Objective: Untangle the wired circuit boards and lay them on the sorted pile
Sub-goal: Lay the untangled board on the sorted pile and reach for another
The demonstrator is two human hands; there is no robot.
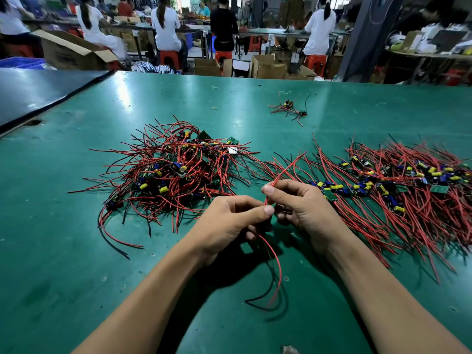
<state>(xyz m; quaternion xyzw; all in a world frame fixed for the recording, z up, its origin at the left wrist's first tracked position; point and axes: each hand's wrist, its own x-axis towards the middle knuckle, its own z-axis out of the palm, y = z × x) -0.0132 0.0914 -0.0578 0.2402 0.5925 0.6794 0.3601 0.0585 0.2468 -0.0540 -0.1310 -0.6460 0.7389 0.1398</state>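
Left hand (229, 221) and right hand (304, 208) pinch seemingly limp, light red leads (283, 172), best held near their hidden board, beside the sorted pile (408, 185) at the table's (76, 251) right edge.

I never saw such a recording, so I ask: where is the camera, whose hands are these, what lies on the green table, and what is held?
There is no machine. A person wears the camera on the head, so you look down at their left hand and right hand. On the table lie a tangled pile at left, a sorted pile at right, and a small bundle farther away. The fingers of both hands pinch red wires; a black one hangs below.
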